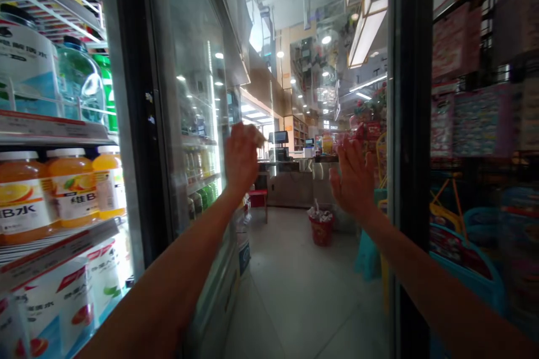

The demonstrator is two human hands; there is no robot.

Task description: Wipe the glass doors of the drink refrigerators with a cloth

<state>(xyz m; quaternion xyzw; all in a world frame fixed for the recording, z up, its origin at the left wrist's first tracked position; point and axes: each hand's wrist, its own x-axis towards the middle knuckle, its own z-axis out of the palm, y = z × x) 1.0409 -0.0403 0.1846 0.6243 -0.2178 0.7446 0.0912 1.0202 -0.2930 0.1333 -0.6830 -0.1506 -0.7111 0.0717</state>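
In front of me is the glass door (pixel 290 95) of a drinks fridge, swung open with its dark frame upright. My left hand (pixel 242 160) is raised at the glass, fingers curled around a crumpled pale cloth (pixel 258 136); only a bit of it shows, so it may be a paper wipe. Further right, my right hand (pixel 352 176) appears to rest on the glass, palm forward and fingers stretched out, holding nothing. Both arms reach up from the bottom of the view.
Fridge shelves with orange drink bottles (pixel 72 188) and large water bottles (pixel 80 78) stand at the left. The dark door edge (pixel 410 140) is at the right. Through the glass I see a red bin (pixel 320 227), a turquoise stool (pixel 367 252) and a counter (pixel 290 188). Packaged goods (pixel 482 120) hang at right.
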